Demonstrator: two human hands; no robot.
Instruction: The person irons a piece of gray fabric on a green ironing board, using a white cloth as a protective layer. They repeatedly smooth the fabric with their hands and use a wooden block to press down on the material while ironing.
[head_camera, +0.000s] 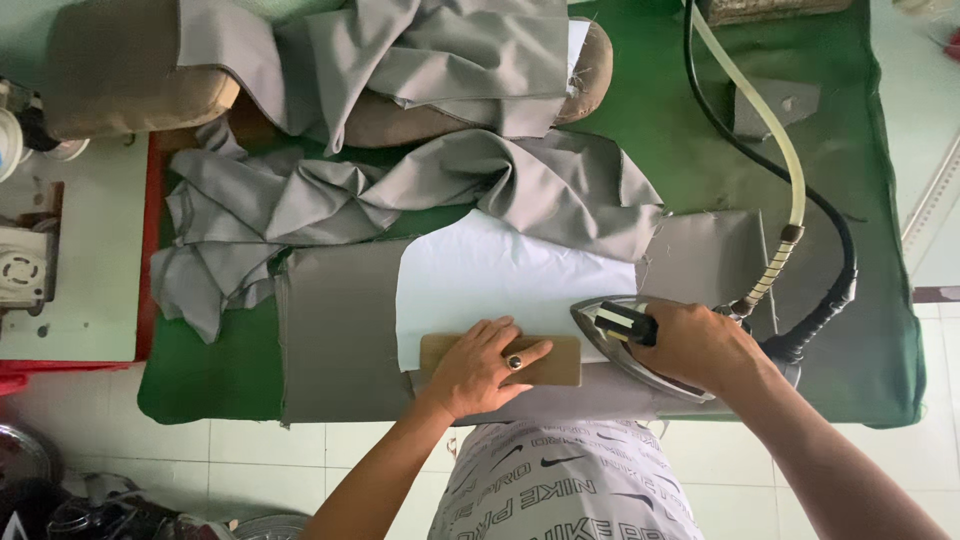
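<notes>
Down on the green ironing table (700, 130), the left hand (480, 368) lies flat, fingers spread, pressing a tan wooden block (560, 362) onto smooth grey cloth (340, 330) with a white lining piece (490, 280). Just beside it, the right hand (700, 345) grips the handle of a steam iron (610, 330).

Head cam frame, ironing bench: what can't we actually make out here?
- Iron: the handle and most of the top sit under the right hand; soleplate contact is not visible.
- Wooden block: its middle is covered by the left hand.
- Grey fabric: the near edge drops past the table edge.
- Hose and black cord: both are cut off at the top edge.
- Machine: cropped by the left edge.
</notes>
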